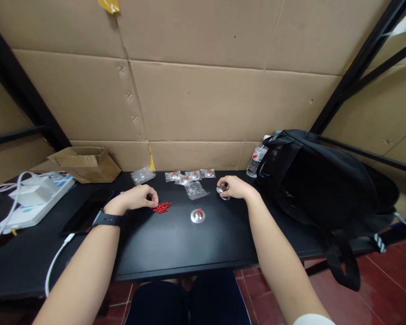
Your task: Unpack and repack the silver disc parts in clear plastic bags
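On the black table, my left hand (144, 197), with a dark watch on its wrist, pinches at the edge of a small pile of red cords (162, 207). My right hand (234, 187) has its fingers closed round silver metal discs (222, 191), partly hidden by the fingers; how many there are I cannot tell. Between the hands a shiny domed disc like a finger cymbal (198, 216) lies flat, a red cord standing up at its centre. Behind it are several similar discs with red cords in clear bags (186, 179), and a crumpled clear bag (195, 190).
At the left stand a brown paper bag (88, 164) and a white power strip (37, 207) with cables, near a dark tablet (88, 210). Another clear bag (142, 175) lies at the back. To the right are a water bottle (256, 160) and a large black backpack (331, 185).
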Demonstrator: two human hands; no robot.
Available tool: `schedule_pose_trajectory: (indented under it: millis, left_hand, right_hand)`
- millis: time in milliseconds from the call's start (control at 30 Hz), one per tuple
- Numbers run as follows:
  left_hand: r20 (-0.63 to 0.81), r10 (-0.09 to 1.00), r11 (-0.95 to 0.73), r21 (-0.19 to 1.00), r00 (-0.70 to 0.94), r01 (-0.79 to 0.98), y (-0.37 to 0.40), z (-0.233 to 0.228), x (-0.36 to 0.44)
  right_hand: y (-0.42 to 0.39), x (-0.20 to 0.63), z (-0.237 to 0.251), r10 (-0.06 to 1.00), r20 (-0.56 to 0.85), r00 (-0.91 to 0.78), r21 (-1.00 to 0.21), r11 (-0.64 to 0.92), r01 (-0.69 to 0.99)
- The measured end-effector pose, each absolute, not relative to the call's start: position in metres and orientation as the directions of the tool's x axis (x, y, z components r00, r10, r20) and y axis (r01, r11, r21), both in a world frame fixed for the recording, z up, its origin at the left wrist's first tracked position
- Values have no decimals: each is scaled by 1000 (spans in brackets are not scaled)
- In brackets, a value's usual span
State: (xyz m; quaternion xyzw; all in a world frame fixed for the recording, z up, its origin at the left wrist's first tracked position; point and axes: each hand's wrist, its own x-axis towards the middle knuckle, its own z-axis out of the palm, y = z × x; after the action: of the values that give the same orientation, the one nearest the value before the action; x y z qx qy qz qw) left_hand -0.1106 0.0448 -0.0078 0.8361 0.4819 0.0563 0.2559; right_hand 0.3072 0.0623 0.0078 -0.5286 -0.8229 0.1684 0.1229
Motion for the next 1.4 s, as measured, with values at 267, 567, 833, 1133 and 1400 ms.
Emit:
schedule_pose_trajectory:
  millis: [267, 567, 833, 1133, 1400]
  left_hand:
    - [242, 849, -508, 614, 469, 604, 33, 6, -81]
    - [497, 814, -579, 647, 301, 497, 16, -7, -14]
    - [525, 799, -591, 596, 293, 544, 14, -9, -7]
    - [593, 759, -608, 496, 269, 620, 10, -12, 1]
    - [632, 740, -573, 413, 230, 708, 7, -11, 2]
  right_hand:
    - [50, 270, 8, 821, 355, -446, -688, 553, 470]
    - [24, 209, -11, 793, 457, -404, -843, 531, 87]
    - [16, 199, -12, 819, 457, -345, -859, 508, 68]
    - [20, 196, -18, 826, 457, -330, -866, 497, 46]
    - [25, 204, -13, 792, 463, -397, -784, 575, 233]
